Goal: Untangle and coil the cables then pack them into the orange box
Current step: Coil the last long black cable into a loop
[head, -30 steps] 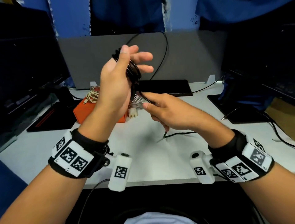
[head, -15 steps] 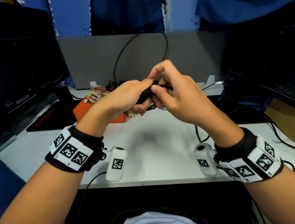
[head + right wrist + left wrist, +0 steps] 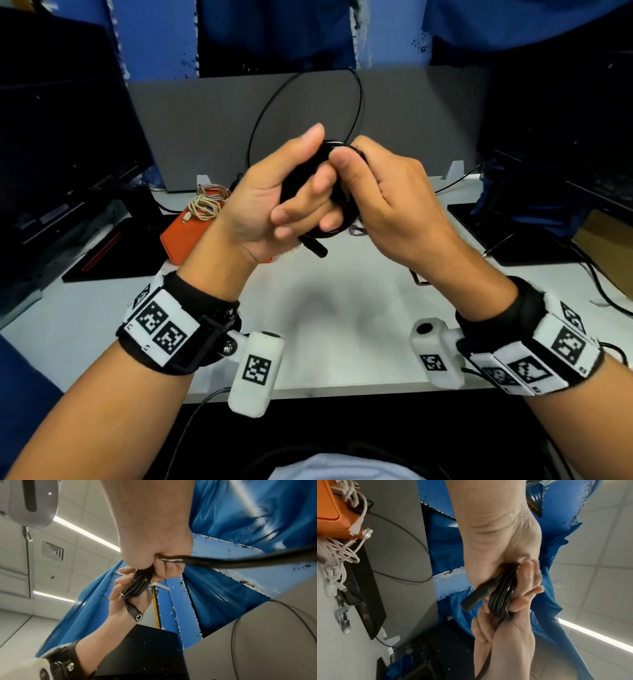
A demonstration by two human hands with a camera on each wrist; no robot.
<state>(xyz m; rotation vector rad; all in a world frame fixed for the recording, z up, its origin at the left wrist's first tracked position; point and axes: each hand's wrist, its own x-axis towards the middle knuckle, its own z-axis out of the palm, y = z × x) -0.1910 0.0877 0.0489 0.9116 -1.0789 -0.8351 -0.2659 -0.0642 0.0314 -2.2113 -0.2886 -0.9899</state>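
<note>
**Black cable nearly wound, box waiting behind**

While the loose tail arcs up against the grey divider, both hands are working chest-high over the white desk [image 3: 325,308]. From the head view, the left hand [image 3: 274,202] has come back up from half a second ago and curls round the black cable coil [image 3: 337,228], thumb raised; the right hand [image 3: 387,202], which a second ago was down by the desk pinching a strand, now pinches the bundle from the other side. That suggests another loop has just gone on. The orange box [image 3: 186,236] sits behind the left wrist, a beige cable [image 3: 203,209] heaped on it.

Left wrist view: the left hand's fingers [image 3: 530,577] clamp several black strands, the black cable's barrel plug [image 3: 476,596] poking free. White network cables [image 3: 335,555] spill beside the box.

Right wrist view: the right hand [image 3: 154,555] closes on the bundle, the tail leaving frame right. How much cable remains, and whether the box is open, I cannot tell.
</note>
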